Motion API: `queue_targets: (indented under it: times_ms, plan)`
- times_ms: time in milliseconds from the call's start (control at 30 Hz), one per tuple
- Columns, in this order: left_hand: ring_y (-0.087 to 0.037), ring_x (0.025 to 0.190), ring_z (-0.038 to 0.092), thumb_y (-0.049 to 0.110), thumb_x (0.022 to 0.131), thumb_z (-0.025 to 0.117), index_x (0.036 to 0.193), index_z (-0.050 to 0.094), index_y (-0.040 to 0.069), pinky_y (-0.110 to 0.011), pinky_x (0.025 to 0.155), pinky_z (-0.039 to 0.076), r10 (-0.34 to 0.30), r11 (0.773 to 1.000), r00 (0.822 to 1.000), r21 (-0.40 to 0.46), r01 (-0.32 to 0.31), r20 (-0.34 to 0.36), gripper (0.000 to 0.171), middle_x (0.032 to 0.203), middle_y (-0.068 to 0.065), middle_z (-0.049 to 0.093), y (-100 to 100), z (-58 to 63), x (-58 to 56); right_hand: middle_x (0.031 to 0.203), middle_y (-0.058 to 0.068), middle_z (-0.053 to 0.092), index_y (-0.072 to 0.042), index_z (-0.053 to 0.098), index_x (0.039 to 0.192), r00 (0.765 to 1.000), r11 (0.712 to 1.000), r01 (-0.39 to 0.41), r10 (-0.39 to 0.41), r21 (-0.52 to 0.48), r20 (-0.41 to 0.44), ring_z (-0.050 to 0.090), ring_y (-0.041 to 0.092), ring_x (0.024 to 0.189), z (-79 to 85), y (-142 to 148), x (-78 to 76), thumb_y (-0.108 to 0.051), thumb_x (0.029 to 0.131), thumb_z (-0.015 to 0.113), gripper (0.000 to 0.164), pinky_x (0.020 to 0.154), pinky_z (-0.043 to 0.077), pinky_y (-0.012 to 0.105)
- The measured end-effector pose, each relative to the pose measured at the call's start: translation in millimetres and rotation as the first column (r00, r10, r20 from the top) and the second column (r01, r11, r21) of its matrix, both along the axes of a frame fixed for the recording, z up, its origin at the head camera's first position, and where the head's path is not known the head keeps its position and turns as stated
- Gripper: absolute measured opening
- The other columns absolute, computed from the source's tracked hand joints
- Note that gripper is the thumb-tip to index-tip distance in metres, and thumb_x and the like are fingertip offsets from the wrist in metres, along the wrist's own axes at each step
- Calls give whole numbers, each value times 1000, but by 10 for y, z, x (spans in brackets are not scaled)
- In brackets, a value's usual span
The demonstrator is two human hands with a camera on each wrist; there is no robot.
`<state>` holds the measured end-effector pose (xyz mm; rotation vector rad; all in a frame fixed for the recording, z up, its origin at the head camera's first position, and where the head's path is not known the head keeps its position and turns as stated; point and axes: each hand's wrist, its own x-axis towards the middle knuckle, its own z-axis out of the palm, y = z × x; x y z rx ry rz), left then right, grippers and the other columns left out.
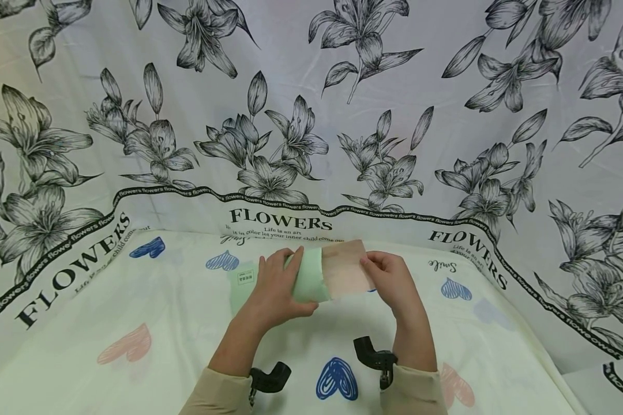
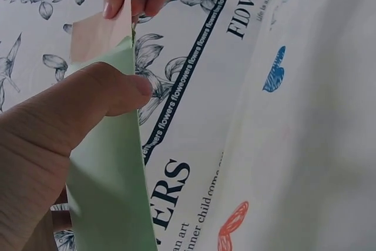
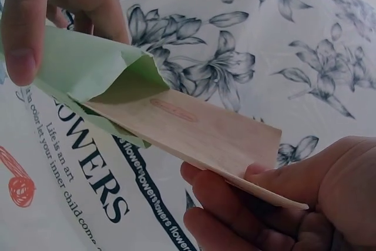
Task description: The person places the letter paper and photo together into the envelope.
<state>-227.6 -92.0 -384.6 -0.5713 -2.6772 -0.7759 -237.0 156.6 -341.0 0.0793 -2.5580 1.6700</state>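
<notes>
My left hand (image 1: 270, 291) grips a pale green paper envelope (image 1: 310, 278) across its middle, thumb on the near side and fingers over the far side. A small printed box shows on the envelope's left end. From the envelope's open, torn-looking right end sticks a pinkish-beige sheaf of thin paper (image 1: 348, 268), partly inside. My right hand (image 1: 394, 278) pinches the sheaf's outer edge between thumb and fingers. In the right wrist view the paper (image 3: 223, 130) bears a small reddish oval mark, and the envelope's mouth (image 3: 138, 77) bulges open above it.
Below the hands spreads a white cloth (image 1: 187, 357) with blue and pink hearts. A white curtain (image 1: 291, 75) printed with black flowers and lettering hangs behind and at both sides. Black curved mounts (image 1: 271, 377) sit at both wrists, by the beige sleeves (image 1: 218, 392).
</notes>
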Motion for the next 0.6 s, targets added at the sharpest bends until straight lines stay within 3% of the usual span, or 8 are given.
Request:
queue_targets:
  times_ms: [333,600]
  plan:
    - [-42,141,32,47,70,90,162,27,3,-71,117,7,5,1000,1000,-1,-5,21,120,150,-24,36,8,-16,8,97,15,74,7,68,123,998,989,-54,56,-137,12,71,21,79,-14,-54,-8,-13,106,57,29,71,57,29]
    - [-40,141,33,47,71,89,161,28,3,-71,117,8,1,1000,1000,2,-1,9,117,149,-24,38,2,-16,5,95,15,73,8,69,119,997,984,-71,68,-163,-29,70,20,75,-23,-74,-27,-11,106,57,26,67,57,27]
